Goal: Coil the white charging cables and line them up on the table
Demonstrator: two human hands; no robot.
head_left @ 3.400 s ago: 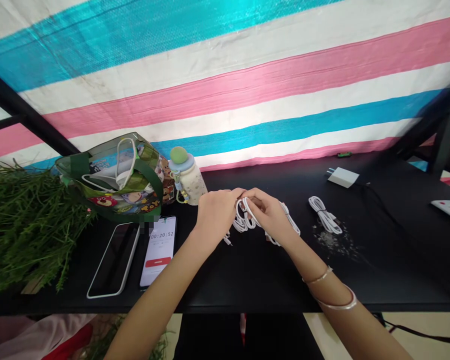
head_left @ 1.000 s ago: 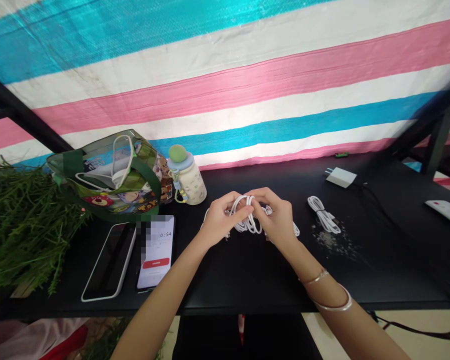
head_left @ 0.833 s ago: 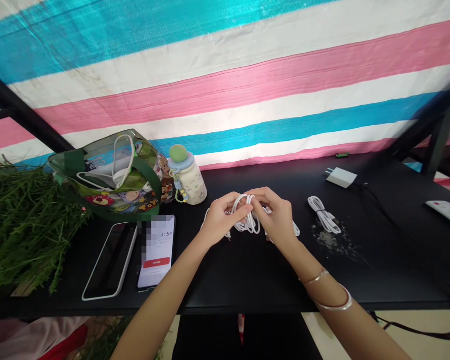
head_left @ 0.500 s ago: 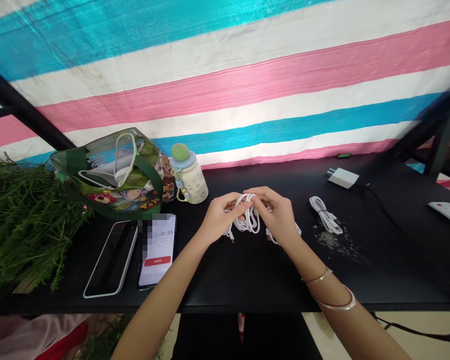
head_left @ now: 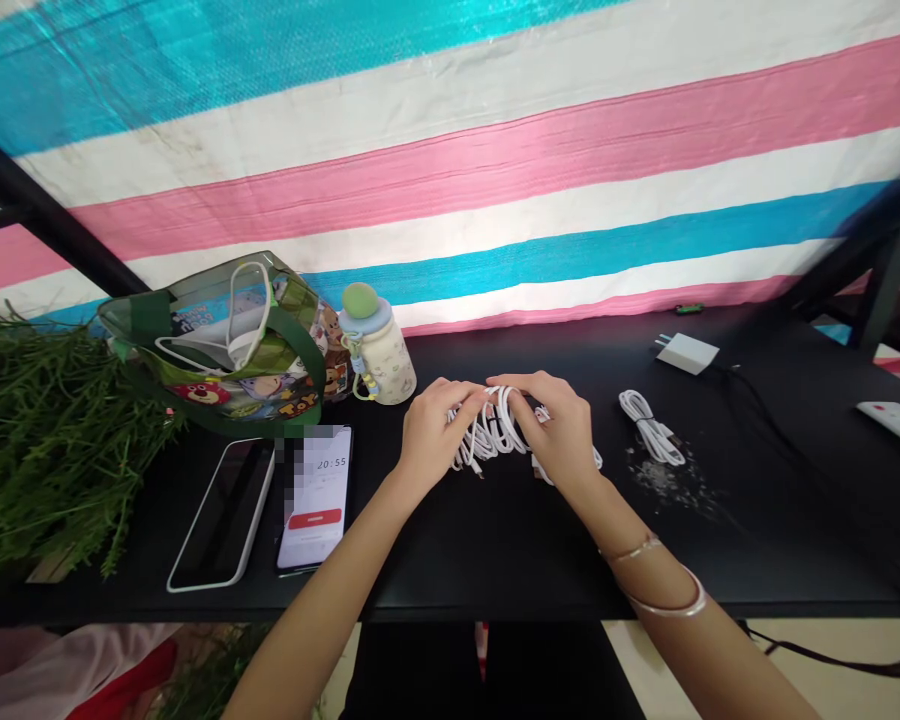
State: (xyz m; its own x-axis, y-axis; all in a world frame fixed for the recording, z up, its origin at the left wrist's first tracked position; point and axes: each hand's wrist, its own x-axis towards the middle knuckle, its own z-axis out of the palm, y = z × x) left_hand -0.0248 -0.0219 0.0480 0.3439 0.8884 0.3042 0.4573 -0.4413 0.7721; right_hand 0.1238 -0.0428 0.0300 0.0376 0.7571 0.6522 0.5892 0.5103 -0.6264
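At the left, green leaves [head_left: 45, 450] spread over this end of the table [head_left: 420, 575] until the side of a patterned bag [head_left: 259, 390]. In front of the bag lie a dark phone [head_left: 223, 515] and a lit phone [head_left: 316, 535], both near the front edge. A cream bottle [head_left: 390, 368] stands upright just beside the bag. After a strip of black tabletop comes the left hand [head_left: 431, 430], its thumb and fingers narrow on loops of white cable [head_left: 505, 425] at the middle. The right hand [head_left: 561, 428] pinches these loops from the other side – which loops make one cable, I cannot tell well. Between hands and front edge, black surface extends. To the right, well apart, lies a tied cable bundle [head_left: 651, 428] beside grey powder [head_left: 671, 488]; behind it is a white charger [head_left: 688, 353], and a white remote [head_left: 896, 425] reaches the view's border. The tabletop is smooth – behind it hangs a striped sheet [head_left: 495, 170] in blue, white and pink.
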